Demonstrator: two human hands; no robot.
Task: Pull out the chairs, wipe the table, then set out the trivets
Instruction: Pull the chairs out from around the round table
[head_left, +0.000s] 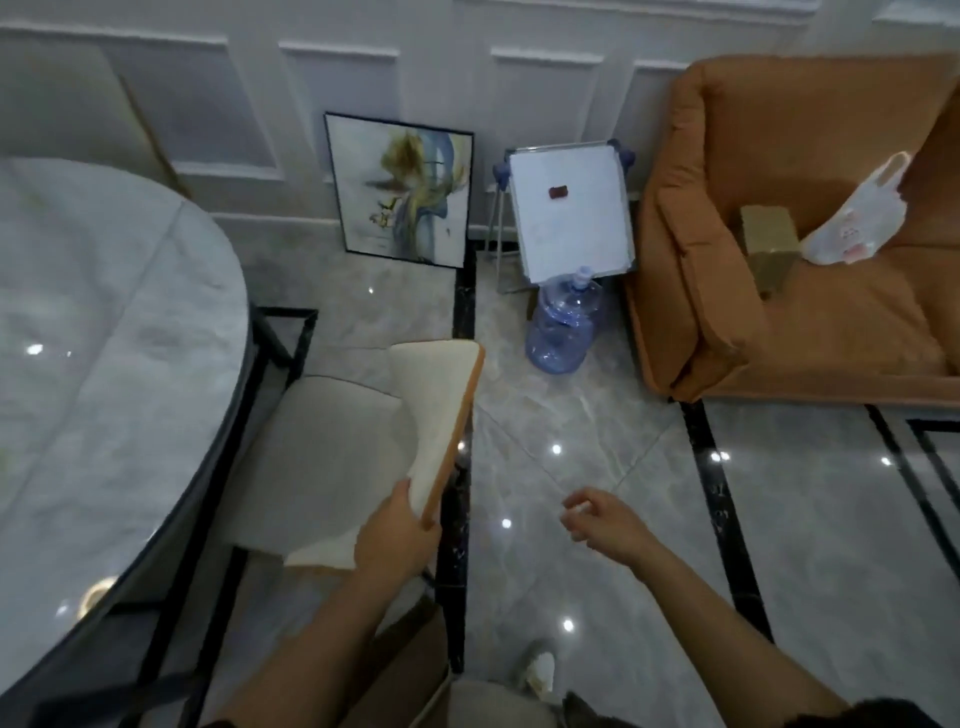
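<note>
Far left of the frame, the round marble desk (104, 338) fills the whole side, and its dark rim curves down toward the bottom edge. Just right of that rim sits the chair (337, 441), cream seat close against the desk, its orange-edged back tilted toward the middle of the frame. The left hand (397, 535) is on that back, low centre, thumb on the cream face and fingers wrapped round the orange edge, a firm grip. Above the chair, a framed painting (402, 189) leans on the panelled wall. Right of it, a small whiteboard (569, 213) stands on its easel, with a blue water jug (563, 327) on the floor just in front. Below, right of centre, the right hand (597, 519) hangs over the glossy tiles, fingers loosely curled and blurred at the tips. Upper right, an orange sofa (805, 338) carries a gold box (769, 244) and, beside it, a white plastic bag (857, 213).
</note>
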